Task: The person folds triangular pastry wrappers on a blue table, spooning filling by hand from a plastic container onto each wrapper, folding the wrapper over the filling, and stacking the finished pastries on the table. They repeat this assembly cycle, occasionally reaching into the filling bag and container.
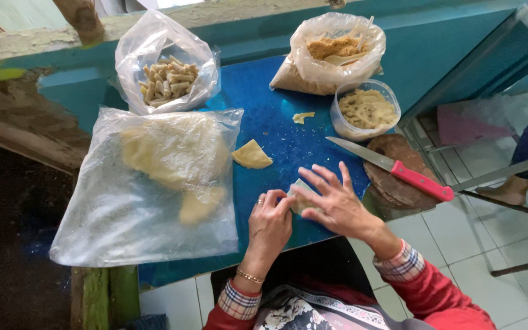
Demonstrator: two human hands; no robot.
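Observation:
My left hand (pixel 270 223) and my right hand (pixel 331 198) meet over a small pale dough wrapper (pixel 299 197) lying on the blue board (pixel 276 134). The left fingers pinch its left edge; the right hand lies flat on it with fingers spread. Most of the wrapper is hidden under the hands. A folded yellow dough piece (pixel 252 154) rests just beyond them, and a small dough scrap (pixel 303 117) lies farther back.
A large plastic bag of dough sheets (pixel 154 183) covers the left. Behind it a bag of rolled pieces (pixel 167 80). At the back right sit a bag of brown crumbs (pixel 331 52) and a tub of filling (pixel 368 110). A red-handled knife (pixel 392 168) lies on a round wooden board (pixel 398 183).

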